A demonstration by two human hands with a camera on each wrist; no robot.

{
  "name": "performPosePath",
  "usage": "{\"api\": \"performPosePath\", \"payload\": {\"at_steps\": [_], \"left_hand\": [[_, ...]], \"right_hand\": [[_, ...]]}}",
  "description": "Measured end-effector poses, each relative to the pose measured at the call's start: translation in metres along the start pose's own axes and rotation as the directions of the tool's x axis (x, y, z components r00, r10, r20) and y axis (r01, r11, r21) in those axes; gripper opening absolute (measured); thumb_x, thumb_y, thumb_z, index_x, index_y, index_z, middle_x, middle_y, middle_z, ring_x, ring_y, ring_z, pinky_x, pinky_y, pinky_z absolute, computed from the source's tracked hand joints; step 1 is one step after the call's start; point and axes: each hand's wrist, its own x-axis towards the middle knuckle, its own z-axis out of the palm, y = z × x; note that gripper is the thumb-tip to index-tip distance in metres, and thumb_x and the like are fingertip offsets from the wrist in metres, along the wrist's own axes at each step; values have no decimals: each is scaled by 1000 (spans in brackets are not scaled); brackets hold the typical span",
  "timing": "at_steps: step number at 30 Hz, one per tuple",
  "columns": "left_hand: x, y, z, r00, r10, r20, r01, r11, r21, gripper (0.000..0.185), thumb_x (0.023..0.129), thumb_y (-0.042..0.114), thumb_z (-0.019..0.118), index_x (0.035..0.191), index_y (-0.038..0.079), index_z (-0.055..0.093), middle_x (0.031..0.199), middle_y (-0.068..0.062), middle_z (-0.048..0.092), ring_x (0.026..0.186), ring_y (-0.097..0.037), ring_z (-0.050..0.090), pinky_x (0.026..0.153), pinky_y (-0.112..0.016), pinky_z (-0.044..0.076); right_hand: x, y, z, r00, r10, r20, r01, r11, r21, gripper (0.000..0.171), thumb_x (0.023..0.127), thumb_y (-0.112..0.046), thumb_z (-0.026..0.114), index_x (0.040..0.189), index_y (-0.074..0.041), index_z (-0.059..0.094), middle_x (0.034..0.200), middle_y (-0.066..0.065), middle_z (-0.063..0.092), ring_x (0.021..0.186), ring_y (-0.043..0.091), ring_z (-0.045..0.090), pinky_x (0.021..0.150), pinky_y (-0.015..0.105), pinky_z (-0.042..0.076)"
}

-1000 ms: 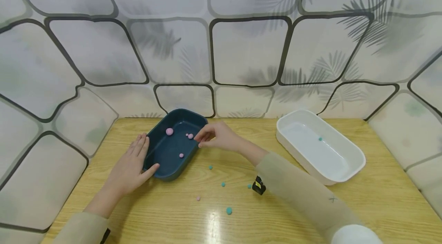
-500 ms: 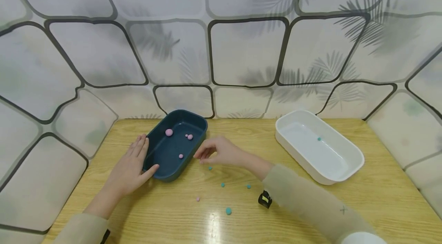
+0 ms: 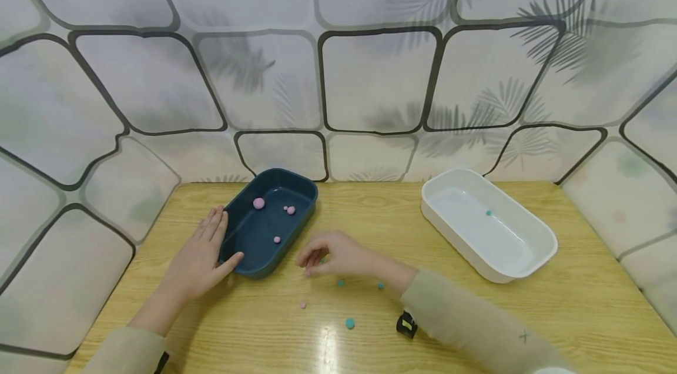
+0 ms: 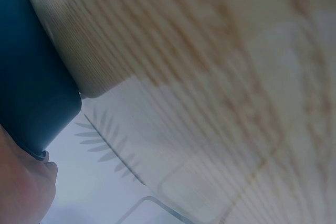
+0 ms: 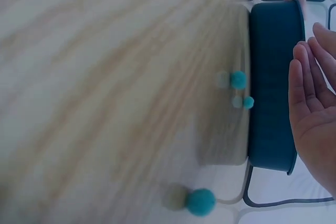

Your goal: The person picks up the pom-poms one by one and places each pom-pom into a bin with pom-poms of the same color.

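Note:
My left hand (image 3: 195,262) rests along the left side of a dark blue tray (image 3: 248,237), fingers straight and thumb over the near rim. Inside that tray lie several pink balls (image 3: 258,203) of different sizes. My right hand (image 3: 341,255) hovers above the table just right of the tray, fingers loosely bent, with nothing seen between them; the right wrist view shows its palm (image 5: 315,124) bare. Below its fingertips, a tiny pink ball (image 3: 303,305) lies on the wood. Several teal balls (image 3: 350,323) are scattered nearby, one partly hidden behind the right hand.
A white tray (image 3: 439,212) stands at the right of the wooden table (image 3: 254,327), with one small teal ball (image 3: 489,213) in it. A patterned wall covering (image 3: 381,80) rises behind the table's back edge and along its sides.
My right hand has come away from the blue tray's right rim and moved toward the table's near side. My left hand has stayed against the tray.

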Motion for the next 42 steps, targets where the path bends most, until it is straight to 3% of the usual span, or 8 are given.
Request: {"api": "performPosePath", "payload": {"at_steps": [11,16,20,25,33,42], "left_hand": [[0,-1,0,999,24,-38,-24,1000,4,92,103,48,63,160,-16,28,171,-34,23,161,-48,24,135,-29,-7],[0,0,-1,1000,11,-19,-11,1000,-3,92,103,47,63,161,-16,27,172,-33,21,162,-49,22,137,-35,-3],[0,0,-1,1000,2,-6,-2,1000,-2,93,103,47,63,161,-16,26,173,-33,20,162,-49,21,138,-45,8],[0,-1,-1,1000,-3,2,3,1000,-8,93,103,47,63,161,-16,25,173,-33,19,162,-49,20,138,-47,9],[1,0,-3,1000,-9,11,9,1000,-8,94,104,48,62,162,-15,24,173,-32,19,162,-48,20,137,-52,14],[1,1,-2,1000,-4,2,4,1000,-10,93,104,47,62,162,-15,25,173,-33,20,162,-49,21,138,-45,7]], "right_hand": [[-5,7,18,998,18,59,-19,1000,15,19,93,-2,81,112,2,79,108,15,78,89,-8,66,84,16,61],[-6,9,23,997,19,79,-19,1000,3,21,92,-5,83,111,0,80,107,12,78,88,-6,67,83,16,61],[-6,10,25,995,27,96,-23,999,-42,22,90,-10,87,110,-3,81,105,9,78,87,-4,67,81,15,61],[-7,9,27,992,50,118,-43,997,-60,22,90,-11,87,110,-4,81,106,9,78,86,-6,66,82,13,60],[-5,10,31,988,44,146,-18,983,-180,20,89,-12,87,108,-7,82,101,4,77,83,-11,59,80,9,56],[-2,5,34,986,1,165,53,944,-325,17,87,-14,89,102,-10,82,92,-1,72,80,-10,56,76,4,50]]}}
